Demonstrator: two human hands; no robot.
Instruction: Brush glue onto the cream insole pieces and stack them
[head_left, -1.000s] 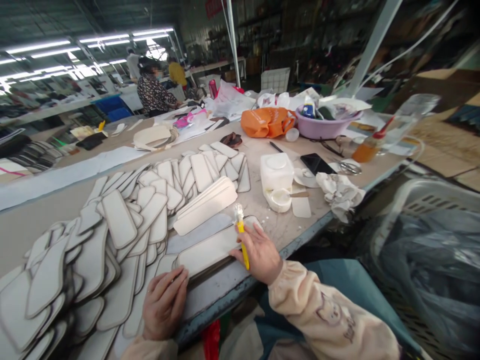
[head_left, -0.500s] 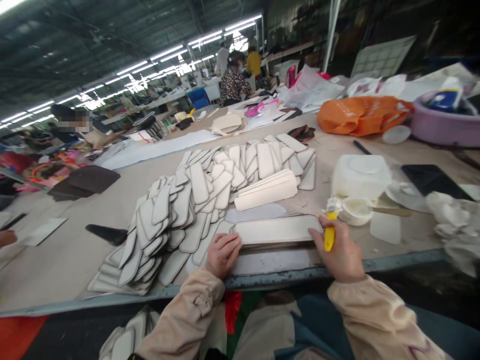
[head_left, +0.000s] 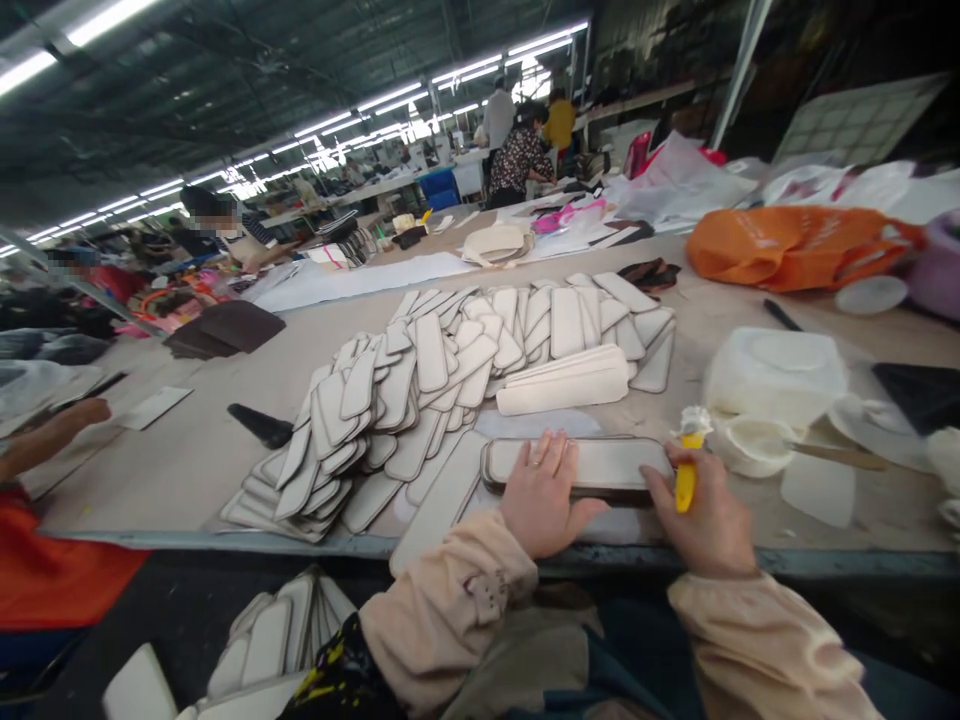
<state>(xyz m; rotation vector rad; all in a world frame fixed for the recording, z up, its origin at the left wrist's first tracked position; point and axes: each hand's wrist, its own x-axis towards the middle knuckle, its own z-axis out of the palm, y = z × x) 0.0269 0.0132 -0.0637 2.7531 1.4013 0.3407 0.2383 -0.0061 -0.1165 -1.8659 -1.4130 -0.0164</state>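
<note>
My left hand [head_left: 544, 490] lies flat, fingers stretched out, on top of a stack of long pale panels [head_left: 615, 465] with rounded corners and dark edges. My right hand [head_left: 709, 515] is closed around a brush [head_left: 685, 485] with a yellow handle and white-coated bristles pointing up. Its thumb touches the right end of the stack. Just left of the stack, a long pale panel [head_left: 436, 510] slants out over the table's front edge. Behind the stack sits a fan of cream strips [head_left: 566, 380], and a large heap of similar panels [head_left: 397, 385] spreads to the left.
Right of the brush stand a small white tub [head_left: 750, 445] and a translucent container [head_left: 776, 375]. An orange bag [head_left: 802, 245] lies behind them. A black tapered object [head_left: 259, 425] rests left of the heap. Another person's hand [head_left: 82, 415] is at far left. More panels [head_left: 262, 650] sit below the table.
My left hand has moved from the stack's left end onto its top and flattened. A long panel now juts over the table edge at left. My right hand still holds the brush. The view has shifted left.
</note>
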